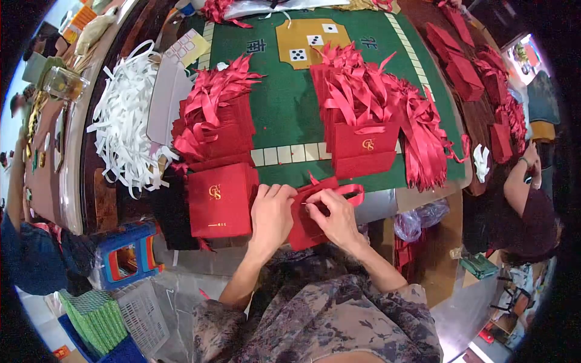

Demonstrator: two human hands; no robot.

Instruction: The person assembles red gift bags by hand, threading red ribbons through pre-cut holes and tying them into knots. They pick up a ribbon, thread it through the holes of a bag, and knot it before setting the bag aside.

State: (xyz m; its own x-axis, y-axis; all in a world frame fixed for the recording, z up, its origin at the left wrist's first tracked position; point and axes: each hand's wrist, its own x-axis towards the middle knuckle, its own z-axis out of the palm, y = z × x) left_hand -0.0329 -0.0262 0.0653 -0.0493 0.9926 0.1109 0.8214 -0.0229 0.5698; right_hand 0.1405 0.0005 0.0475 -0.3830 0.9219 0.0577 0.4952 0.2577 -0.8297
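Observation:
A red bag (307,228) with a red ribbon loop (351,195) lies at the table's front edge between my hands. My left hand (272,212) is on its left side, thumb and fingertips pinched together at its upper part. With the fingers of my right hand (334,216) closed, I pinch a small pale thing, too small to name, over the bag. Just left of my left hand is a stack of red bags (221,202) with gold lettering. Another upright row of red bags (366,148) with ribbons stands beyond my right hand.
More ribboned red bags (233,130) stand behind the left stack. White ribbons (127,115) heap at the left, red ribbons (423,145) at the right. A blue plastic stool (127,257) is below left. People sit or stand at both sides, one forearm (520,181) showing at the right.

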